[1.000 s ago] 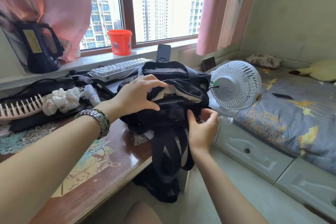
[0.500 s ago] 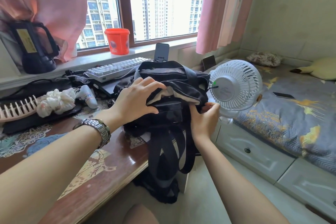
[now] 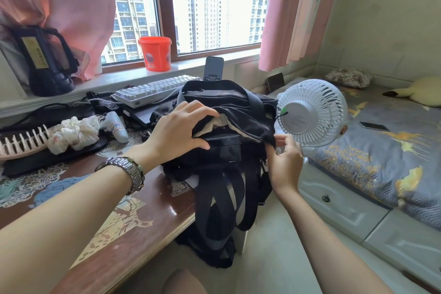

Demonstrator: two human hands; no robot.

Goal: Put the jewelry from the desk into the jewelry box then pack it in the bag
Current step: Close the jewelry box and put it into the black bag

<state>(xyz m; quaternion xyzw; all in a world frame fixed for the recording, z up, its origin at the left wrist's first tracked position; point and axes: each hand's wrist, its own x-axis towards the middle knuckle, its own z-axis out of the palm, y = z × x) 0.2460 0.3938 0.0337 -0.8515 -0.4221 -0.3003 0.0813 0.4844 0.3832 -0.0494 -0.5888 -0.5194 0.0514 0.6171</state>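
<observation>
Straps of the black bag (image 3: pixel 229 112) hang over the desk (image 3: pixel 133 234) edge, nearest to the camera. Above them, the right hand (image 3: pixel 284 164) pinches the zipper end of the bag between narrow fingers, and the left hand (image 3: pixel 176 131) grips the open flap. The jewelry box cannot be seen; probably it is already inside. If the pull is uneven, the zipper may catch the pale lining. Just behind, the white fan (image 3: pixel 312 112) stands close and could be knocked.

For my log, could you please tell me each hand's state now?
Left hand: shut on the bag, at its opening.
Right hand: pinching the bag's right corner.
</observation>
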